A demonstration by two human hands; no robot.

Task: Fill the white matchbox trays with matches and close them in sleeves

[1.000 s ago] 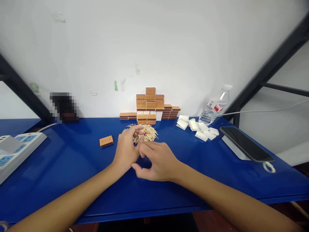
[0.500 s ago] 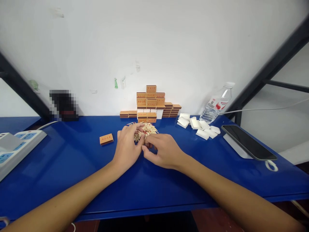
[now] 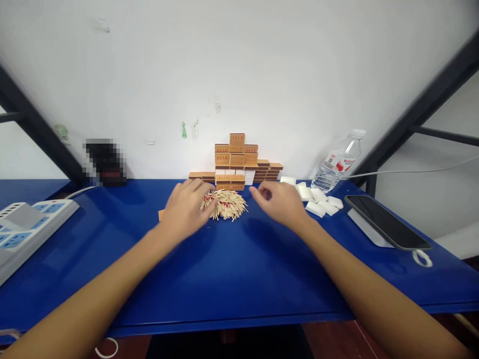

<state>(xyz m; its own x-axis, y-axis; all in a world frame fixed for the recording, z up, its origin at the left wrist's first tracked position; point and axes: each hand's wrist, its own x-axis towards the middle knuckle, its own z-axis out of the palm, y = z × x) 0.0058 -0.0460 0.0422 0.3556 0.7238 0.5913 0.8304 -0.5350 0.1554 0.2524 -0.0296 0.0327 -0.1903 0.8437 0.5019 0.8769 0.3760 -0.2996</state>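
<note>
A heap of loose matches [image 3: 227,204] with pale sticks and some red heads lies on the blue table [image 3: 224,269]. At the heap's left side is my left hand [image 3: 190,207], its thumb and fingers apart with nothing between them. To the right of the heap, my right hand [image 3: 280,200] hovers with thumb and fingers apart, holding nothing. Behind the heap, orange matchboxes [image 3: 237,159] are stacked in steps against the wall. One matchbox [image 3: 161,215] is mostly hidden behind my left hand.
Several white pieces [image 3: 318,199] lie right of my right hand. A water bottle [image 3: 337,162] leans by the wall, and a phone [image 3: 387,222] rests on a white stand at the right. A power strip [image 3: 37,219] is at the left edge.
My hands have moved apart from each other, left hand to the left and right hand up and to the right. The match heap is now more exposed, and the lone matchbox is mostly covered.
</note>
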